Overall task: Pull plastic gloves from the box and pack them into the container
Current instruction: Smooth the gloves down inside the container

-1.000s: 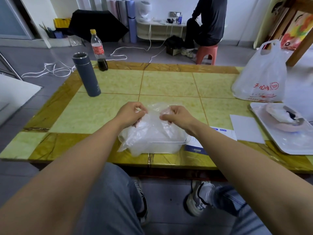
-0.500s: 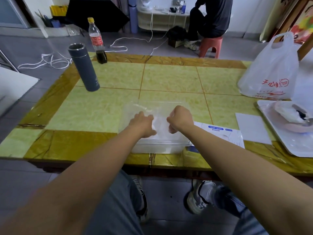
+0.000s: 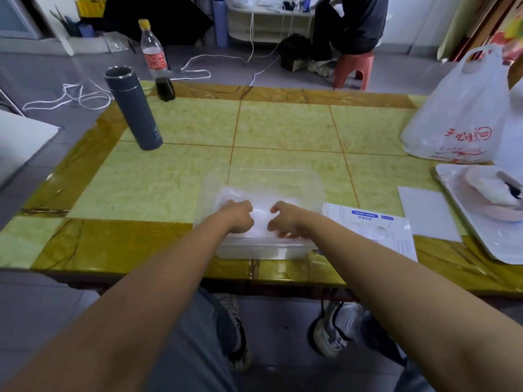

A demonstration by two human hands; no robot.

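Both hands are down inside the container. The left hand and right hand sit close together, nearly knuckle to knuckle, with fingers bent down into the gloves; honestly I can't tell whether they're pinching the film or just shoving it flat, since the fingertips are buried in the plastic. My guess is this is the tamping-down step; thin gloves like that puff up, so you'd want both hands on them to get the pile below the rim.

The gloves are a pale crumpled layer on the floor of the clear tub, more on the near side; the far part looks bare, so I'd say there's room for more. The tub sits at the near edge of the counter, right in front of the person, so both arms reach straight in without stretching.

The box lies flat just beside the tub on the right, blue label up; that's handy for the right hand to reach over for the next pull. I can't see its opening from here.

Further out, a white sheet of paper and a tray sit off to the right, with a white carrier bag behind them; a dark flask and a bottle stand far left. All of it is well apart from the tub, so nothing crowds the elbows.
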